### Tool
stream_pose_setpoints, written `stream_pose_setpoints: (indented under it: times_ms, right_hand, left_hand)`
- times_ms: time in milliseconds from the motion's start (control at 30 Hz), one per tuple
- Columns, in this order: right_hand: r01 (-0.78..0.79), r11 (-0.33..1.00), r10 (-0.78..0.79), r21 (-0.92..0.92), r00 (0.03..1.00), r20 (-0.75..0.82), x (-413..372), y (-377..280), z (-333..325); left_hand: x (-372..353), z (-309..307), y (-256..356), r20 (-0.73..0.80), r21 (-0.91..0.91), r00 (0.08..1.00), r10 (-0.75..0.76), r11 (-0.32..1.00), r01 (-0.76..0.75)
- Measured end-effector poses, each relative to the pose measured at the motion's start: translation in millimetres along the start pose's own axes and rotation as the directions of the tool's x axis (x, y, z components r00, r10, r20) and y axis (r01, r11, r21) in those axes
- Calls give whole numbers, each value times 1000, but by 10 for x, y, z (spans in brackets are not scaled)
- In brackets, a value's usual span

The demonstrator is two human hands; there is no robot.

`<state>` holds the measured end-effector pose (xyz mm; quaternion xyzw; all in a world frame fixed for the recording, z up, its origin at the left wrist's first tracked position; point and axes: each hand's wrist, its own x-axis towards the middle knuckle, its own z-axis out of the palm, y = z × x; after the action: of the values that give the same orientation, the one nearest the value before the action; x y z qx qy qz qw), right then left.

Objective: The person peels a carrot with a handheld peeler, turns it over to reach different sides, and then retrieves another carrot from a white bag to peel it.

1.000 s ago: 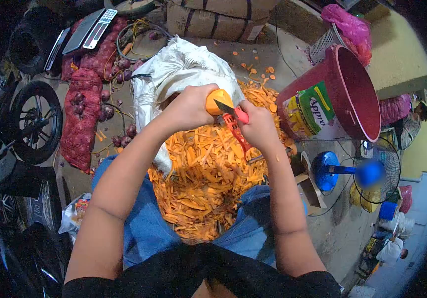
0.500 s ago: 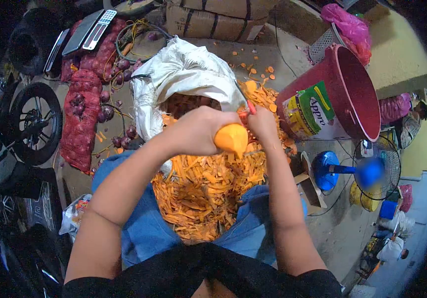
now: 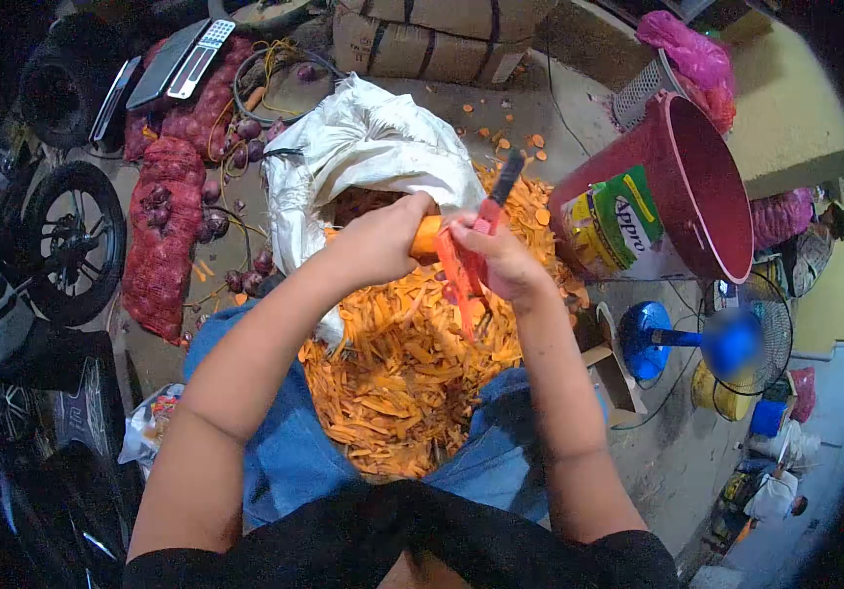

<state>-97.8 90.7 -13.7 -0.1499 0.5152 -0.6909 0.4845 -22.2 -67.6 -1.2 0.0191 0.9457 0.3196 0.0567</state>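
Note:
My left hand (image 3: 388, 236) is closed around a carrot (image 3: 428, 239) with a smooth, bare orange surface. Its far end points to the right, at the fingers of my right hand (image 3: 501, 257). That hand grips a red peeler (image 3: 466, 285) with a black end sticking up past the fingers; the tool overlaps the carrot's tip in this view. Below both hands, a heap of orange peelings (image 3: 393, 363) lies between my knees. Behind the hands, a white woven sack (image 3: 373, 137) lies with its mouth toward me.
A dark red bucket (image 3: 608, 147) leans tilted at the right, with a blue fan (image 3: 646, 339) beyond it. Red net sacks of onions (image 3: 159, 245) lie at the left near a motorbike wheel (image 3: 74, 243). Cardboard boxes (image 3: 432, 44) stand at the back.
The carrot has turned from pointing at me to pointing right. My right hand has come back toward me and left, bringing the peeler upright beside the carrot.

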Motion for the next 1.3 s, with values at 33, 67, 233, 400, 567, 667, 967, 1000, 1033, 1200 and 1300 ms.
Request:
stream_pose_setpoints:
  times_ms: [33,67,233,400,567,667,967,1000,1033,1200,1300]
  right_hand:
    - [0,1000,0,1,1000,-2,0,-8,-13]
    - [-32,999,34,40,998,-58,-15,-31,-18]
    - [335,940,-336,-63,878,-339,-382,-556,-313]
    - [445,895,-375,18,775,-509,-523,-776,-832]
    - [559,827,-475,-62,635,-610,-795,-876,-1070]
    - [560,828,-448,-36,621,-643,-807,-819,-1143]
    - [542,833,-470,-107,594,-653,-675,-789,-980]
    - [535,836,-466,-121,576,-671,-657,-795,-961]
    - [529,838,-463,-134,558,-689,-643,-803,-941]
    - [532,830,-500,-167,578,-645,-623,-818,-858]
    - [536,825,-514,-180,578,-633,-583,-768,-943]
  left_hand:
    - [7,46,-22,-50,-94,993,111,989,-115]
    - [7,77,-34,-110,-181,971,214,956,-231]
    - [76,-64,17,-223,-216,964,143,957,-192]
    - [232,95,-164,24,-518,989,-145,845,136]
    - [98,-23,-242,-83,-270,963,-258,936,228]
    - [94,66,-249,-70,-191,980,-186,967,170]
    - [0,117,-144,111,235,973,-205,956,174]
    - [-9,125,-163,142,237,970,-199,958,162]
    - [-14,133,-183,173,239,966,-193,959,149]
    - [62,270,-325,256,212,940,-226,962,173]
    - [182,538,-604,266,135,918,-295,954,268]
